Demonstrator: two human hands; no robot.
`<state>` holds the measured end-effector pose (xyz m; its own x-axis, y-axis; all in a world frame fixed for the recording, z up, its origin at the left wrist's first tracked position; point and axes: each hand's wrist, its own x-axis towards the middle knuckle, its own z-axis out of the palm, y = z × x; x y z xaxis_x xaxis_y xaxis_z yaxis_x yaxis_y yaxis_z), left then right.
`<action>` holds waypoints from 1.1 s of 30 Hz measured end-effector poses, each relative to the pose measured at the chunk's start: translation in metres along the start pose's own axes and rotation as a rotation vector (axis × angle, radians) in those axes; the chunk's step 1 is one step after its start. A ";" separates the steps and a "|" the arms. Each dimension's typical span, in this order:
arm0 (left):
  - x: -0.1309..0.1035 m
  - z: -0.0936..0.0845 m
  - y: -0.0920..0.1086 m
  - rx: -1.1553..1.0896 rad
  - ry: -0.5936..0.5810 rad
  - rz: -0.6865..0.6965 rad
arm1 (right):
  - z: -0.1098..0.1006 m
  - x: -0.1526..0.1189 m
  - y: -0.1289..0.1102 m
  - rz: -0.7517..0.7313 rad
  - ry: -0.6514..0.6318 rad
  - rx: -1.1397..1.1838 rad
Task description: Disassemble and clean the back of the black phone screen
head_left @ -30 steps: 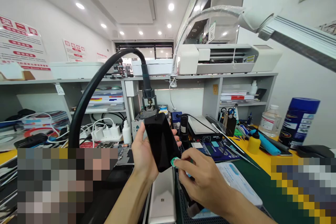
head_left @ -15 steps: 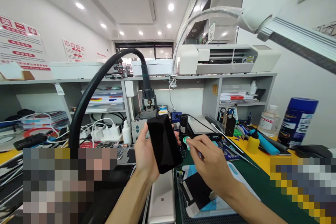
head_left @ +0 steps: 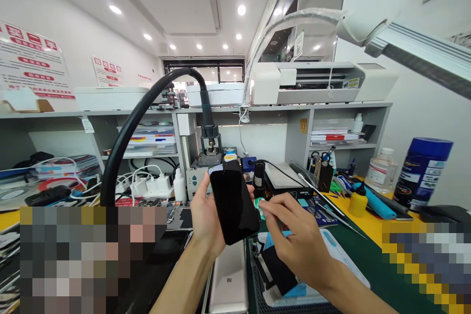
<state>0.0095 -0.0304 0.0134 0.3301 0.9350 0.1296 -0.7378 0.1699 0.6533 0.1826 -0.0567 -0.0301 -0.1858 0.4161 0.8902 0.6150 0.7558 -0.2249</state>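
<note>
A black smartphone (head_left: pixel 235 208) lies in my left hand (head_left: pixel 203 223), tilted with its dark glassy face toward me. The fingers of that hand wrap behind it, and some tips show past its right edge. My right hand (head_left: pixel 300 238) pinches a small green piece (head_left: pixel 259 204) between thumb and fingertips. That piece is right by the phone's right edge; whether it touches cannot be made out. Below the phone, a silver phone back with an MI logo (head_left: pixel 228 282) rests on the bench. Under my right forearm are a black flat part (head_left: pixel 278 271) and a light blue-white tray (head_left: pixel 355 267).
A black flexible hose (head_left: pixel 127 130) arches on the left. Behind my hands stand a black cylinder (head_left: pixel 259 179) and a flat device (head_left: pixel 285 176). To the right are a yellow bottle (head_left: pixel 356 201), a clear bottle (head_left: pixel 380 170) and a blue spray can (head_left: pixel 423 174). A lamp arm (head_left: pixel 253 54) curves overhead.
My right hand has brought the green piece closer to the phone's right edge. The phone's tilt has changed slightly, and the whole view has shifted a little.
</note>
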 end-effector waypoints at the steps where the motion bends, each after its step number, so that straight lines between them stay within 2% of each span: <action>1: 0.000 0.000 0.000 0.002 -0.003 -0.005 | 0.000 0.000 -0.001 -0.042 -0.020 -0.002; 7: 0.000 0.000 -0.003 0.016 -0.016 -0.016 | 0.001 -0.005 -0.017 -0.307 -0.206 -0.134; 11: 0.000 -0.001 -0.006 0.023 0.018 -0.014 | 0.005 -0.007 -0.028 -0.353 -0.318 -0.167; 13: 0.000 0.000 -0.006 0.026 0.032 -0.022 | 0.007 -0.007 -0.029 -0.353 -0.326 -0.175; 22: -0.004 0.011 -0.012 0.079 0.069 -0.098 | 0.013 -0.001 -0.023 -0.273 -0.161 -0.193; 28: -0.003 0.011 -0.015 -0.001 0.055 -0.126 | 0.008 0.006 -0.014 -0.177 0.003 -0.211; 33: -0.004 0.012 -0.015 -0.037 0.123 -0.142 | 0.003 0.010 -0.003 -0.096 0.055 -0.221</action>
<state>0.0263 -0.0409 0.0123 0.3601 0.9313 -0.0556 -0.7105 0.3124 0.6305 0.1762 -0.0535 -0.0221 -0.2129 0.3149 0.9249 0.7504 0.6589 -0.0517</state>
